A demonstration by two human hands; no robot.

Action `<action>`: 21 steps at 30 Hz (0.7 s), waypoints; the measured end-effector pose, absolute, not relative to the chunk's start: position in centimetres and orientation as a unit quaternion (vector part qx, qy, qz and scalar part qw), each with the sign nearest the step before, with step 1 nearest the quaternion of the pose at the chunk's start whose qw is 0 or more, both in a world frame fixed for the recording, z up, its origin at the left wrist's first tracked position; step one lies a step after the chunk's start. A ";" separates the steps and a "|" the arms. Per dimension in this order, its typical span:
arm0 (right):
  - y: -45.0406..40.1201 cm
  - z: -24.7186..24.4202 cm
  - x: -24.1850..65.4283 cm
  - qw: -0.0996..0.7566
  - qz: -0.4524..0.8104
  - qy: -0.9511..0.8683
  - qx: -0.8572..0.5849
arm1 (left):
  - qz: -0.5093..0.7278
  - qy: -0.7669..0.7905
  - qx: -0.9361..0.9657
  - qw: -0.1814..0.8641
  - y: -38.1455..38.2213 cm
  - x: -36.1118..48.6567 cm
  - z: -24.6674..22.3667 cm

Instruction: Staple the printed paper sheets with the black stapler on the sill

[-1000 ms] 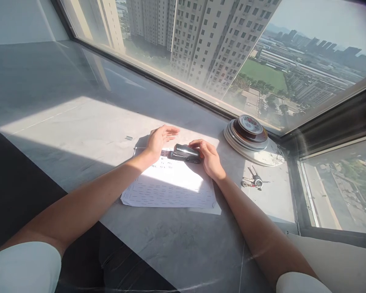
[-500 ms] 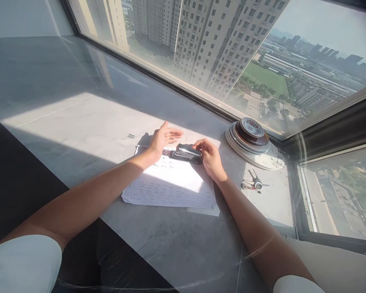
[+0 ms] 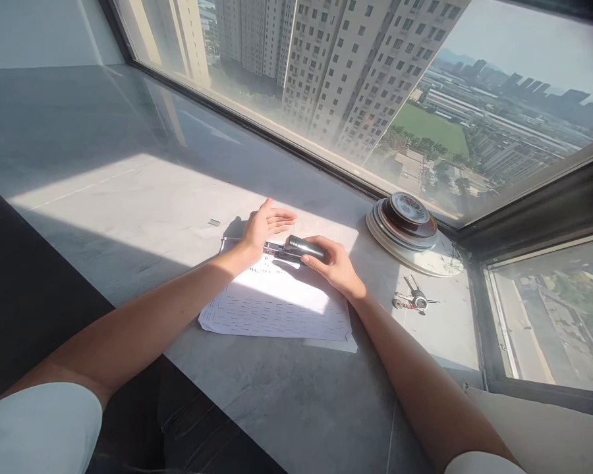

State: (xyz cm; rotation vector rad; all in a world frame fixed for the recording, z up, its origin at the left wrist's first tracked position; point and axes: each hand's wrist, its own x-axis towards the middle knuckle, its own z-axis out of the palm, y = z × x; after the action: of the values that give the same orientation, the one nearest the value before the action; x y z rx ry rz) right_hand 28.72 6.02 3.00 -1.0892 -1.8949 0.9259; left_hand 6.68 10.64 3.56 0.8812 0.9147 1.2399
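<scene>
A black stapler (image 3: pixel 304 249) lies across the upper part of a white sheet of paper (image 3: pixel 277 299), its nose toward the left. My right hand (image 3: pixel 335 263) is wrapped round the stapler's rear end, thumb on the near side. Beside the nose, my left hand (image 3: pixel 267 227) stands on edge at the paper's top left, its fingers stretched out to the right and holding nothing visible. Rows of short dark marks cover much of the sheet. A small strip of staples (image 3: pixel 214 222) lies on the grey counter left of my left hand.
A stack of plates (image 3: pixel 402 224) stands at the right by the window frame. Nearer to me is a small metal object with thin arms (image 3: pixel 416 299), perhaps a corkscrew. The grey counter (image 3: pixel 277 388) ends in a diagonal edge at the lower left.
My right hand has gone from fingertips at the stapler's rear to a wrapped grip, and the stapler has turned slightly. My left hand stays nearly in place.
</scene>
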 end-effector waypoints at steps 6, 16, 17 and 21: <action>4.9 2.7 28.2 0.397 0.202 -0.780 -0.440 | 0.577 0.370 0.348 0.639 10.9 6.7 3.5; 4.2 1.6 28.2 0.419 -0.003 -0.795 -0.439 | 0.483 0.296 0.289 0.771 11.0 7.0 3.2; 4.2 1.5 28.3 0.404 -0.005 -0.804 -0.436 | 0.470 0.298 0.289 0.779 11.0 7.0 3.2; 3.9 1.7 28.6 0.359 -0.016 -0.831 -0.424 | 0.461 0.299 0.287 0.785 11.1 7.0 3.0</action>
State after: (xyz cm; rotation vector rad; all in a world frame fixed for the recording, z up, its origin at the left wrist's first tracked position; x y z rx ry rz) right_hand 28.63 3.90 1.68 -1.0936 -2.1431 -0.0423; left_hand 6.99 11.08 3.03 0.6189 0.6444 0.9937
